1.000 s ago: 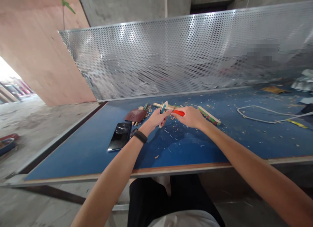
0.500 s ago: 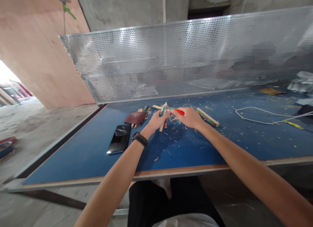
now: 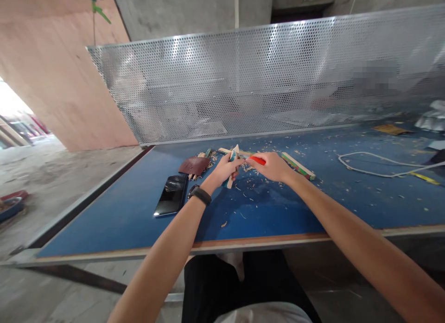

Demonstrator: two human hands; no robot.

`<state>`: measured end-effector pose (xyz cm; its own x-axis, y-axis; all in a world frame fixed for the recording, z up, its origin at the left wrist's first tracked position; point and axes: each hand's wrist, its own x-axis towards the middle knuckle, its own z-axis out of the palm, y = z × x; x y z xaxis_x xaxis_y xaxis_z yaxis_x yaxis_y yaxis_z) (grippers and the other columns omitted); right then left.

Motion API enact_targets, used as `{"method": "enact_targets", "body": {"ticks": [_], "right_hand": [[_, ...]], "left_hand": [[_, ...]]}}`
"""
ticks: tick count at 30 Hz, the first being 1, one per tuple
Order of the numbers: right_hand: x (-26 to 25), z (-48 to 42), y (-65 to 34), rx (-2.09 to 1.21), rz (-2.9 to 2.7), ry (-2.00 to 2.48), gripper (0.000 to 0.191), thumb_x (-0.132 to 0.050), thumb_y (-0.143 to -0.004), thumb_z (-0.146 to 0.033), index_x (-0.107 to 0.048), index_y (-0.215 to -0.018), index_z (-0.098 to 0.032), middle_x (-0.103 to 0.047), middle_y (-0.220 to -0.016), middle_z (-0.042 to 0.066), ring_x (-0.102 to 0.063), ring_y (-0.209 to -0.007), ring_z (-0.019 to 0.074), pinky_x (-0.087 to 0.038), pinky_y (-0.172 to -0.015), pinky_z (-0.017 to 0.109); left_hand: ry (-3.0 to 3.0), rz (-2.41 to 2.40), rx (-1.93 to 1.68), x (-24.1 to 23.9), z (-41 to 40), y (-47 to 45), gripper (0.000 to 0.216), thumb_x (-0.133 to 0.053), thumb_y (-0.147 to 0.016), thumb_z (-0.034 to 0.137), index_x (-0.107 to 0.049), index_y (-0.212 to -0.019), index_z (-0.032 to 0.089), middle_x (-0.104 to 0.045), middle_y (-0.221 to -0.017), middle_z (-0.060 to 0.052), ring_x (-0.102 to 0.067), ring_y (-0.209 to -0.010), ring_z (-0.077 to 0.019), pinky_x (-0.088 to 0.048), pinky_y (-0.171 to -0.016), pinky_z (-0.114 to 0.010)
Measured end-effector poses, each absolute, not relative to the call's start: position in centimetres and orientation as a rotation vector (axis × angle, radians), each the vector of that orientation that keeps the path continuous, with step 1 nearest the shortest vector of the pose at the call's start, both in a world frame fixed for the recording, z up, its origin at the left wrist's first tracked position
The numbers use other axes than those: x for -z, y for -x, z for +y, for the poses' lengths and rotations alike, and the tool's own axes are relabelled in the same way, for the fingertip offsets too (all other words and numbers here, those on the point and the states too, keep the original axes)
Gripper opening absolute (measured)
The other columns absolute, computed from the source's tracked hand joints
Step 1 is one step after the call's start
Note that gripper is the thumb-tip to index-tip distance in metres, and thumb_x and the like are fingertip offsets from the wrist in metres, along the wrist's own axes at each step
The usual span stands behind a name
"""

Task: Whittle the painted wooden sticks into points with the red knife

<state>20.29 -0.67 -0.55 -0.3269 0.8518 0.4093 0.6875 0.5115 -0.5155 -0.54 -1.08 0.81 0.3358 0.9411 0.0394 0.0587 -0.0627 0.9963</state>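
My left hand (image 3: 224, 170) is closed around a painted wooden stick (image 3: 234, 153), pale at its pointed upper end and blue-green along the side. The stick's lower end pokes out beneath the fingers. A red-handled knife (image 3: 257, 160) is gripped in my right hand (image 3: 273, 167), its short blade pointing left toward the stick. My left thumb reaches close to the blade; whether they touch I cannot tell. Wood shavings (image 3: 251, 174) lie on the blue tabletop under both hands. Just right of my right hand lies another painted wooden strip (image 3: 298, 166).
A black phone (image 3: 171, 195) and dark red sandpaper (image 3: 193, 166) over some thin sticks lie to the left. A looped white cord (image 3: 368, 153) and a yellow strip (image 3: 424, 178) are on the right. A perforated metal panel (image 3: 222, 91) stands along the table's back edge.
The whole view has shifted slightly. The stick and knife stay in my hands, with only a small change in the stick's angle.
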Motion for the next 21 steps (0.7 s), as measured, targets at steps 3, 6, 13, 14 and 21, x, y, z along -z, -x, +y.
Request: {"method": "enact_targets", "body": {"ticks": [3, 6, 13, 14, 21], "right_hand": [[0.45, -0.77, -20.29, -0.379, -2.152, 1.262, 0.059, -0.045, -0.098, -0.076, -0.078, -0.097, -0.026, -0.073, -0.074, 0.006, -0.059, -0.064, 0.0222, -0.037, -0.061, 0.037], [0.31, -0.96, -20.25, -0.412, -2.190, 1.268, 0.058, -0.048, -0.097, -0.074, -0.079, -0.102, -0.025, -0.072, -0.071, 0.005, -0.058, -0.059, 0.0207, -0.037, -0.060, 0.036], [0.38, -0.97, -20.36, -0.320, -2.175, 1.346, 0.055, -0.053, -0.096, -0.069, -0.083, -0.114, -0.027, -0.076, -0.080, 0.008, -0.065, -0.070, 0.0247, -0.041, -0.064, 0.039], [0.42, -0.94, -20.39, -0.308, -2.170, 1.352, 0.054, -0.053, -0.096, -0.069, -0.083, -0.116, -0.028, -0.077, -0.083, 0.009, -0.066, -0.072, 0.0256, -0.042, -0.064, 0.039], [0.72, -0.89, -20.22, -0.127, -2.175, 1.411, 0.051, -0.054, -0.096, -0.068, -0.083, -0.117, -0.032, -0.080, -0.089, 0.009, -0.069, -0.078, 0.0283, -0.042, -0.065, 0.039]], "left_hand": [[-1.429, 0.944, -0.934, -0.80, -1.00, 0.64, 0.025, -0.073, -0.096, 0.032, -0.050, -0.095, 0.022, -0.050, -0.068, 0.007, -0.043, -0.043, -0.0048, -0.035, -0.042, -0.022], [-1.471, 0.963, -0.930, -0.63, -0.86, 0.69, 0.030, -0.077, -0.094, 0.038, -0.053, -0.100, 0.022, -0.050, -0.068, 0.007, -0.044, -0.044, -0.0049, -0.035, -0.042, -0.021], [-1.710, 1.087, -0.871, -0.67, -0.98, 0.85, 0.033, -0.070, -0.098, 0.046, -0.050, -0.088, 0.022, -0.047, -0.057, 0.008, -0.045, -0.042, -0.0063, -0.037, -0.042, -0.021], [-1.724, 1.095, -0.865, -0.71, -1.00, 0.83, 0.034, -0.069, -0.099, 0.046, -0.048, -0.087, 0.022, -0.046, -0.057, 0.008, -0.044, -0.042, -0.0060, -0.037, -0.041, -0.021], [-1.753, 1.147, -0.854, -1.32, -1.39, 0.76, 0.031, -0.065, -0.102, 0.041, -0.048, -0.085, 0.022, -0.045, -0.057, 0.008, -0.043, -0.041, -0.0063, -0.037, -0.040, -0.021]]}}
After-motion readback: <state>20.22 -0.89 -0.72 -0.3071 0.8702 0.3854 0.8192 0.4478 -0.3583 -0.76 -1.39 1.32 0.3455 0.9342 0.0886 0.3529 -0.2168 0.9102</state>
